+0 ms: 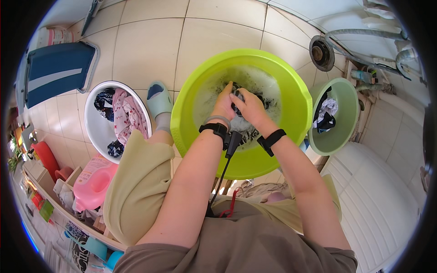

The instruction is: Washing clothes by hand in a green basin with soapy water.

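Observation:
In front of me stands a large lime-green plastic basin (pixel 294 112) holding foamy, soapy water (pixel 211 82). My left hand (pixel 223 103) and my right hand (pixel 252 108) meet near its middle, both gripping a wet black-and-white patterned cloth (pixel 238 110). The fingers cover much of the bunched fabric. More of the dark striped cloth lies in the suds below the hands, toward my body. Each wrist wears a black strap (pixel 276 139), and a black cable (pixel 223 174) runs from the left one toward my lap.
Left of the basin, a white tub (pixel 89 129) holds pink and dark printed clothes. Beyond my left knee stands a pink detergent jug (pixel 97 182). A pale green bucket (pixel 346 126) with black and white clothes is at right, near a floor drain (pixel 321 53) and a grey hose (pixel 365 33).

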Demonstrator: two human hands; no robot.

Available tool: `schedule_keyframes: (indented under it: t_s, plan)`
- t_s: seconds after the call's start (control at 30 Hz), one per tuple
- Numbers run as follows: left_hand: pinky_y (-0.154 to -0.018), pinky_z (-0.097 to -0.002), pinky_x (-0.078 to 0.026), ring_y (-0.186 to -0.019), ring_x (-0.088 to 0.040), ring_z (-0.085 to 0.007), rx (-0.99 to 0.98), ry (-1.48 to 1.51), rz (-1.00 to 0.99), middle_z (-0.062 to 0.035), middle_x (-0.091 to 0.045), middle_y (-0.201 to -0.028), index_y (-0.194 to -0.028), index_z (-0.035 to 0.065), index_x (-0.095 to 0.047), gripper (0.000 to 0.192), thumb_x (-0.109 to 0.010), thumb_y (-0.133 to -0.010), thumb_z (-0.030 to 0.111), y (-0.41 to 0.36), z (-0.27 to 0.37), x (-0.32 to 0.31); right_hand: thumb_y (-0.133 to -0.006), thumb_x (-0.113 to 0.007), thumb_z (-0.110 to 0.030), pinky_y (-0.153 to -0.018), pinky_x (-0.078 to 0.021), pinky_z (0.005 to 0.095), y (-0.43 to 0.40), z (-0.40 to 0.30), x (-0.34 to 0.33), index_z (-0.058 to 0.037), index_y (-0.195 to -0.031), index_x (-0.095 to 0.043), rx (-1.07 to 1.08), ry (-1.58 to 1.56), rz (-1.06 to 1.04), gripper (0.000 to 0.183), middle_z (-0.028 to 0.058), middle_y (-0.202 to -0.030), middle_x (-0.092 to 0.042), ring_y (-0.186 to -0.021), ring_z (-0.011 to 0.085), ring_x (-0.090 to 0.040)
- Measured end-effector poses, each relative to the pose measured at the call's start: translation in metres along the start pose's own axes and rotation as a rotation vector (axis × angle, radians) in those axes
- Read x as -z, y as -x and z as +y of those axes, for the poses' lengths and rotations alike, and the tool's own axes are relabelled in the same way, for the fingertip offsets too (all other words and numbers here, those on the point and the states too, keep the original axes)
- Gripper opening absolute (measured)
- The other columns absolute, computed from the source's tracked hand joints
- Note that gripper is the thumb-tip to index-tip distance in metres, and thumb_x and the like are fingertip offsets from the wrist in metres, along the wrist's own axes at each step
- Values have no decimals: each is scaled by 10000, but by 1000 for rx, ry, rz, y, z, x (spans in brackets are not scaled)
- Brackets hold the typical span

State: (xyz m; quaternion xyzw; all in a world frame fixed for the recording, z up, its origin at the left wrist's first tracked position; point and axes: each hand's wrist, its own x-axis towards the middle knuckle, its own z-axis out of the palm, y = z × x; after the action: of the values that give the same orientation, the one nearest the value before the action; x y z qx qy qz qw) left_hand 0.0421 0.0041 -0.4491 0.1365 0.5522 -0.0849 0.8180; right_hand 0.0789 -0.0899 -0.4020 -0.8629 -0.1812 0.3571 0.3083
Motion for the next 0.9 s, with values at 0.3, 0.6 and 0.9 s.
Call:
schedule_keyframes:
  t_s: [0.3, 0.6, 0.9]
  plan:
    - [-725, -328, -413, -803, -499, -166, -200, -150, 37, -34, -566, -932, -1047, 86, -560, 258, -453, -951, 301, 15, -1, -28, -931, -459, -359, -719, -452, 467, -24, 14, 7, -14, -928, -587, -84, 103, 232, 369, 243, -862, -607, -817, 402, -580]
    - [-856, -382, -408, -1035, -470, -208, -46, -668, 53, -83, -473, -1205, -1209, 53, -471, 373, -507, -916, 280, -6, -8, 3, -892, -538, -245, -808, -454, 476, -32, 63, 0, -48, -990, -596, 224, 343, 531, 227, 191, -1068, -580, -999, 389, -542]
    - [-851, -384, -417, -997, -482, -191, 63, -222, 32, -99, -480, -1169, -1288, 93, -433, 454, -478, -955, 399, -20, -11, 10, -813, -601, -157, -783, -447, 422, -16, 43, 0, -30, -990, -571, 269, 34, -122, 219, 139, -955, -559, -910, 349, -536]
